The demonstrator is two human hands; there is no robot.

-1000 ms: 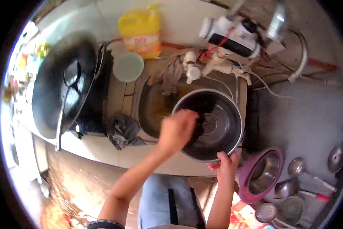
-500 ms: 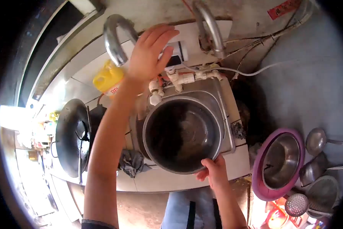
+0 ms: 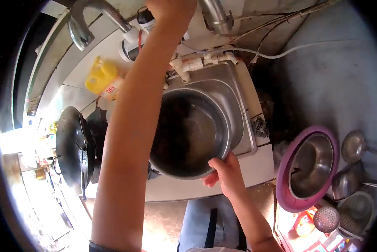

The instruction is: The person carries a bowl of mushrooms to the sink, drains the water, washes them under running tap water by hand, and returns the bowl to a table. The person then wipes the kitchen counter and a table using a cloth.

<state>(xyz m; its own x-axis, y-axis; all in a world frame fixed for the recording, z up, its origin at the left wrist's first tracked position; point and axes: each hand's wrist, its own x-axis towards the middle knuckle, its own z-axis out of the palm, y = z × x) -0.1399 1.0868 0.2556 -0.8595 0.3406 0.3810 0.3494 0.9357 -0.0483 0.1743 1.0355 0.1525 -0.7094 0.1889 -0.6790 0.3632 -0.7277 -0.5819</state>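
A large dark metal pot point(image 3: 205, 126) sits over the steel sink point(image 3: 239, 101), with some cloudy liquid and a dark shadow inside. My right hand point(image 3: 227, 173) grips the pot's near right rim, thumb on top and fingers below. My left arm stretches across the pot's left side and covers part of it. At the top edge, my left hand point(image 3: 171, 9) is near the base of the taps; its fingers are cut off, so what it touches is hidden. White pipe fittings with valves point(image 3: 192, 65) lie behind the sink.
A curved metal tap point(image 3: 80, 31) and a yellow jug point(image 3: 102, 77) stand at the back left. A black wok point(image 3: 68, 147) is further left. On the right are a purple basin point(image 3: 283, 185) with a steel bowl point(image 3: 318, 168), a ladle point(image 3: 353, 146) and a skimmer point(image 3: 326, 219).
My left hand has reached farther up, to the top edge of the view. The pot and my right hand on its rim have shifted left and slightly up in the view.
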